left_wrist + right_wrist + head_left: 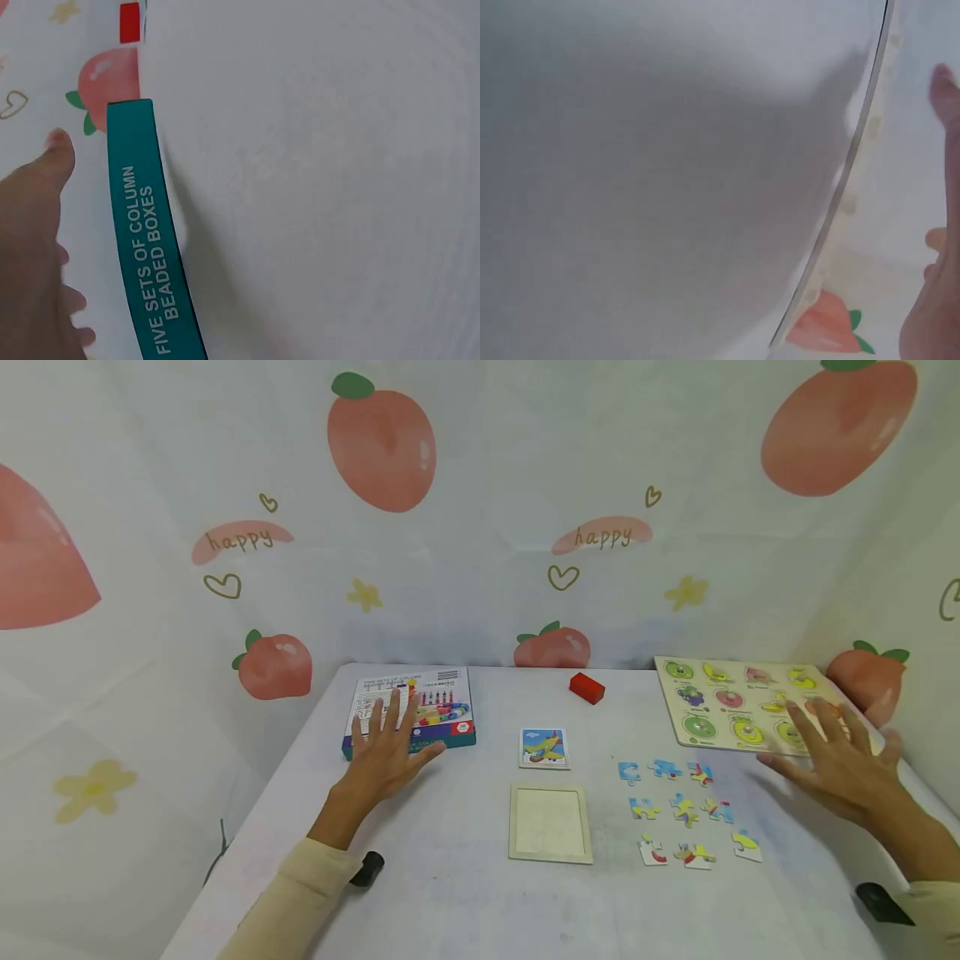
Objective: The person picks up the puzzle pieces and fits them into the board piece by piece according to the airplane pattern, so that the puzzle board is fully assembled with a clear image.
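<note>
My left hand (386, 762), fingers spread, is over the front of a boxed bead set (450, 727). In the left wrist view the green side of that box (154, 240) reads "Five sets of column beaded boxes", with my thumb to its left. On the right, my other hand (851, 768) spreads its fingers over the near edge of a wooden fruit puzzle board (697, 693), hiding part of its pictures. The right wrist view shows the board's edge (840, 187) beside a hand shadow. Neither hand holds anything.
Between the hands lie a square wooden puzzle frame (551, 824), an airplane picture card (544, 749) and a red block (587, 688). Several loose jigsaw pieces (684, 810) are laid out in rows right of the frame. A fruit-patterned curtain (480, 593) stands behind the white table (480, 910).
</note>
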`<move>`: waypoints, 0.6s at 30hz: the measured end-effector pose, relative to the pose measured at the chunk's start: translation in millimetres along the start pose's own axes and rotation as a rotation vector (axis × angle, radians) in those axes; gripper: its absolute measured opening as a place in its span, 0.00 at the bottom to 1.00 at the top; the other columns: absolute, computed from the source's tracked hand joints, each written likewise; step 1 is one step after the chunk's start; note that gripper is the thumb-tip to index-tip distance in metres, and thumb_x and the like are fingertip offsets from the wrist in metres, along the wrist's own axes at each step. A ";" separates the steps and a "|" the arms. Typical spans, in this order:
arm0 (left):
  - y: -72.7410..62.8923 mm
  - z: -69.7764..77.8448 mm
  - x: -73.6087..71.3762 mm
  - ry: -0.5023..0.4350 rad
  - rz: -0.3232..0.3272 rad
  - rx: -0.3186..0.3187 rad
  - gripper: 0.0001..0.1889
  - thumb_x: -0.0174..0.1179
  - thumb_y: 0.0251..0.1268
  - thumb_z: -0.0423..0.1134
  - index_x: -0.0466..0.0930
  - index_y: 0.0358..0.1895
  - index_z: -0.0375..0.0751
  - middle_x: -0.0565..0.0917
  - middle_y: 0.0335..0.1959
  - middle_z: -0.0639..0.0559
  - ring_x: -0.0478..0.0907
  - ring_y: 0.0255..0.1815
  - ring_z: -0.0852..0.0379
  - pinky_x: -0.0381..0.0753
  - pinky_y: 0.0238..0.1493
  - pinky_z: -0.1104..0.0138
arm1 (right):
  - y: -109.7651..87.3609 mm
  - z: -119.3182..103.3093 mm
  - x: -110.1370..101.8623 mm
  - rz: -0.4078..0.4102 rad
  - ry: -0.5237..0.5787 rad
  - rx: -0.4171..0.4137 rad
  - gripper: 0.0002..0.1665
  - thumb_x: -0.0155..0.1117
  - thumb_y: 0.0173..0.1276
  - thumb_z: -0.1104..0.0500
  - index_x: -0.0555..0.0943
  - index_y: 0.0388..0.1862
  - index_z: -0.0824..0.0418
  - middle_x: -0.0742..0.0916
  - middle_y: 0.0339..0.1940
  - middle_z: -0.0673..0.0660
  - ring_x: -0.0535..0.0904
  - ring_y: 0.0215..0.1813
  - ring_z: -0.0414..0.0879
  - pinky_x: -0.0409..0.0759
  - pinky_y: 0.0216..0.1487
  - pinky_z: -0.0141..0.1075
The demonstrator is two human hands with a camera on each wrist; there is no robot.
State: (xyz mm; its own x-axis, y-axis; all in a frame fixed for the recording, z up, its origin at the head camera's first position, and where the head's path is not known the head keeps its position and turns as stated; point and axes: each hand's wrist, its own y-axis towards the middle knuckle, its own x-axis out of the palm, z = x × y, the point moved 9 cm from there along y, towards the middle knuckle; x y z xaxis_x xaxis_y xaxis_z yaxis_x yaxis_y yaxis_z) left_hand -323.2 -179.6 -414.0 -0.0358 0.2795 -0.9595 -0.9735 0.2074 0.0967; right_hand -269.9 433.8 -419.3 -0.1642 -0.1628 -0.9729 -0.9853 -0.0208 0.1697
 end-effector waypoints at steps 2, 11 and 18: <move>1.5 6.1 -1.0 -0.023 0.023 0.039 0.53 0.57 0.71 0.68 0.44 0.88 0.46 0.42 0.89 0.38 0.40 0.87 0.29 0.35 0.78 0.27 | -0.3 -5.2 -0.8 0.028 -0.006 -0.016 0.63 0.57 0.74 0.28 0.39 0.89 0.58 0.48 0.86 0.75 0.34 0.85 0.74 0.36 0.64 0.85; -4.9 57.7 -3.7 -0.291 -0.025 0.208 0.40 0.69 0.72 0.54 0.66 0.81 0.39 0.71 0.79 0.40 0.65 0.81 0.37 0.67 0.75 0.40 | 6.8 -48.6 -1.8 0.018 0.067 -0.102 0.59 0.73 0.66 0.34 0.61 0.83 0.65 0.68 0.75 0.77 0.54 0.74 0.79 0.46 0.63 0.85; -24.1 99.3 29.0 -0.416 -0.333 0.263 0.39 0.70 0.69 0.58 0.73 0.77 0.42 0.80 0.70 0.46 0.79 0.68 0.48 0.81 0.66 0.48 | 18.2 -91.1 -1.3 -0.039 0.147 -0.157 0.54 0.79 0.63 0.39 0.70 0.77 0.67 0.73 0.73 0.78 0.60 0.71 0.77 0.55 0.60 0.76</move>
State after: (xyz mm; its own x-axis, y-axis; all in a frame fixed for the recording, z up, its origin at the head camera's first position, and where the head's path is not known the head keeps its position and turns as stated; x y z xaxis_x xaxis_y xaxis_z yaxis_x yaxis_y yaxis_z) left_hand -278.4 -83.4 -417.8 0.4052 0.4927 -0.7701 -0.8263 0.5578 -0.0779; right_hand -283.3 343.7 -400.6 -0.1064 -0.3005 -0.9478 -0.9693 -0.1812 0.1663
